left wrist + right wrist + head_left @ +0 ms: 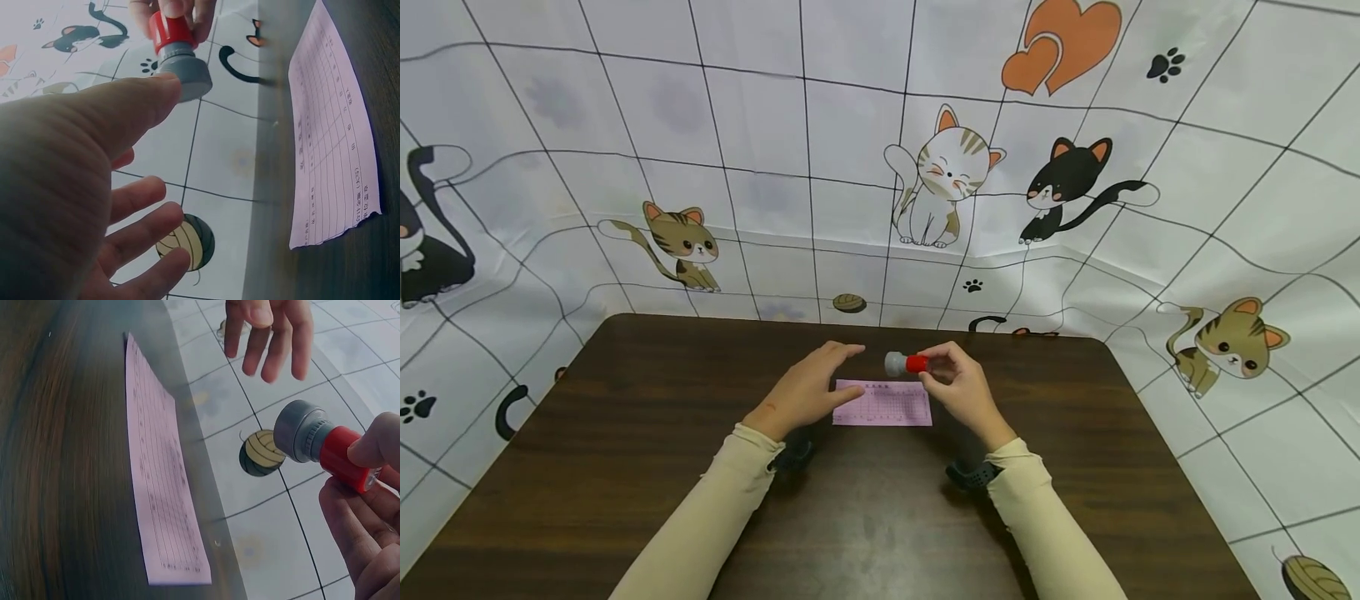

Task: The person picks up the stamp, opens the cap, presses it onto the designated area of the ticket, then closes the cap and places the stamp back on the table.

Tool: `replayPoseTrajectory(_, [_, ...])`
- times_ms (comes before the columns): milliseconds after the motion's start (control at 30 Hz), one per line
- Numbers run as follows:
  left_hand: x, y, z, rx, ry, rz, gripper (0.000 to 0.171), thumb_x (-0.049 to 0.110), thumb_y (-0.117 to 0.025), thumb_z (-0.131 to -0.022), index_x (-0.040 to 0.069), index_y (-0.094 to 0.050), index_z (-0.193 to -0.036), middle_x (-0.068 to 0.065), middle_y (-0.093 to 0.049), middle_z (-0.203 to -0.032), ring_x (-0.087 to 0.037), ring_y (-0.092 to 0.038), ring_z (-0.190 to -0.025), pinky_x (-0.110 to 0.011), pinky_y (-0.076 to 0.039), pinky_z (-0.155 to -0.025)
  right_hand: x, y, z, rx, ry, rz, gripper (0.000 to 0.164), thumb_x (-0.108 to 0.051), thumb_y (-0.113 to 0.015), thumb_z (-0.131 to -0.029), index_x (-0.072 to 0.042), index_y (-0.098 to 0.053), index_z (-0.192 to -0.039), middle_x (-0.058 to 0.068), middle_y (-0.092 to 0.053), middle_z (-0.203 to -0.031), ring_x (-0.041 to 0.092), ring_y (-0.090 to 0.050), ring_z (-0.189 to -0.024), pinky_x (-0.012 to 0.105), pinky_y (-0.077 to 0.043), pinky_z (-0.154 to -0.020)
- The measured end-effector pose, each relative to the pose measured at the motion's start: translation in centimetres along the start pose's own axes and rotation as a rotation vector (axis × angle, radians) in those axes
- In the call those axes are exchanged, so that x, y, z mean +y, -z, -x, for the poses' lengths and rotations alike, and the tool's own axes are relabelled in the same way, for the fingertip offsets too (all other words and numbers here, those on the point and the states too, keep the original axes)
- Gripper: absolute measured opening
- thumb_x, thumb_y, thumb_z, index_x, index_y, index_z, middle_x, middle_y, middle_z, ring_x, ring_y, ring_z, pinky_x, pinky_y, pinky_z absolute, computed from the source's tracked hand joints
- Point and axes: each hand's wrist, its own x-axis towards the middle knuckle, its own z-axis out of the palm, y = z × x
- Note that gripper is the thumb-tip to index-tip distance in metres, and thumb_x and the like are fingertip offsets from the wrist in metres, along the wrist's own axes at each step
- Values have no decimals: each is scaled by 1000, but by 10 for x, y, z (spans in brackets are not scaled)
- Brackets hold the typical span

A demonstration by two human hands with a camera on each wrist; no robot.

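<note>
My right hand (962, 387) pinches a stamp (340, 453) by its red body, between thumb and fingers. The stamp lies sideways above the table, its wide grey cap (895, 363) pointing left toward my other hand. My left hand (808, 387) hovers with fingers spread and holds nothing. In the left wrist view its thumb overlaps the grey cap, while the head view shows a gap between them. Below both hands a pink printed form (883, 406) with a ruled grid lies flat on the table; the left thumb overlaps its upper left corner in the head view.
The dark wooden table (865, 517) has rounded far corners. Behind and beside it hangs a white sheet (760, 108) with grid lines and cartoon cats. Dark straps (973, 475) circle both wrists, below cream sleeves.
</note>
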Motion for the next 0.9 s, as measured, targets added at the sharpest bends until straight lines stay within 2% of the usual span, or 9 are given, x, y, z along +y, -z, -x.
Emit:
replayPoseTrajectory(100, [1,0,0,10,1,5,69,37,-77,-95,18,-48,-154,-6,-53,-149,-27,-52,-138,-52,-44,-112,-3,-5,-2,-4,5,-22,29,13,-70,-89,13,-61,-117,28,-70,-114,41,-73,-98,36,-60,-88])
replayPoseTrajectory(300, [2,1,0,24,-5,7,70,33,-79,-93,17,-48,-154,-7,-54,-148,-28,-55,-135,-52,-46,-111,-7,-15,-2,-13,14,-37,29,12,-70,-90,13,-61,-117,28,-69,-112,41,-73,-97,52,-59,-88])
replayPoseTrajectory(400, [3,0,0,31,-13,2,70,35,-79,-93,17,-49,-154,-7,-54,-148,-27,-55,-134,-51,-46,-111,-9,-19,-2,-25,6,-52,29,12,-70,-90,13,-60,-117,28,-69,-113,42,-72,-99,55,-58,-89])
replayPoseTrajectory(500, [5,1,0,32,-19,2,70,37,-79,-93,18,-49,-153,-6,-54,-148,-27,-55,-135,-51,-46,-111,-9,-20,-2,-35,-3,-65,29,13,-70,-89,14,-60,-116,29,-68,-114,42,-71,-101,51,-58,-91])
replayPoseTrajectory(700, [8,1,-1,40,-49,24,69,33,-80,-93,16,-51,-152,-7,-55,-147,-28,-56,-134,-53,-46,-110,16,-26,-3,-37,-10,-76,32,14,-70,-89,13,-59,-119,29,-67,-117,43,-70,-103,42,-59,-91])
replayPoseTrajectory(900, [8,1,0,25,-53,16,67,36,-79,-93,16,-52,-151,-6,-56,-146,-25,-57,-132,-49,-48,-109,23,-30,-2,-52,-22,-136,32,9,-73,-90,5,-62,-120,22,-68,-119,36,-70,-105,36,-58,-92])
